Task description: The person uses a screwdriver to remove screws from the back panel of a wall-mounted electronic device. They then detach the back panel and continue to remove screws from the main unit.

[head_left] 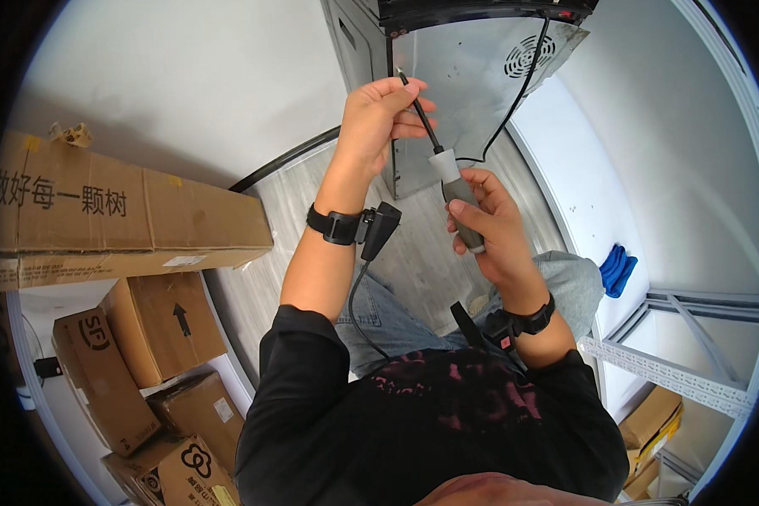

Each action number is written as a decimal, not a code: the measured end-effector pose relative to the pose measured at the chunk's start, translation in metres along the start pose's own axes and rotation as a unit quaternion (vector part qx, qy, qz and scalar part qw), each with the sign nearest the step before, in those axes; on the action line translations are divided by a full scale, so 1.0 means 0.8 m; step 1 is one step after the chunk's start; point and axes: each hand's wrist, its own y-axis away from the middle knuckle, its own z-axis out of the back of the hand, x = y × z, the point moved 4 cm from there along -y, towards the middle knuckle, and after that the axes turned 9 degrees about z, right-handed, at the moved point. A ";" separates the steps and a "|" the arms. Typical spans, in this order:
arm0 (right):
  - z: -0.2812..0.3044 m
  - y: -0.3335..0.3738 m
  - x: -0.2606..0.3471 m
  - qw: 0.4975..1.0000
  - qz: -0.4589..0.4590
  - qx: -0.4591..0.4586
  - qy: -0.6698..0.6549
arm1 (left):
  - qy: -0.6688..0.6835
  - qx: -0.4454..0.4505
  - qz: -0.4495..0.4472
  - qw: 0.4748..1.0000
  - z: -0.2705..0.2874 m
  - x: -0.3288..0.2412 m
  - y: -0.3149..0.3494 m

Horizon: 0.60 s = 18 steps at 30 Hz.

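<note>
Between my hands is a screwdriver (446, 169) with a grey handle, a white collar and a long black shaft, tilted with its tip up and to the left. My right hand (491, 221) wraps round the handle. Near the tip, my left hand (388, 114) pinches the shaft between thumb and forefinger, its other fingers loosely curled. Beyond them stands a metal appliance panel (447, 67) with a round slotted vent (530, 56). A black cable (517, 101) hangs down across it. Black straps with small devices sit on both of my wrists.
A long cardboard box (135, 202) lies at the left, above several stacked cartons (167, 325). On the right, a blue cloth (617, 271) lies near grey perforated metal rails (666, 371). More cardboard (649, 417) shows at the lower right. Wood-look flooring (304, 181) runs between the walls.
</note>
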 end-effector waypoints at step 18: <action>0.000 -0.002 -0.005 0.996 -0.040 0.003 -0.078 | 0.031 0.000 -0.036 0.999 -0.002 0.006 -0.001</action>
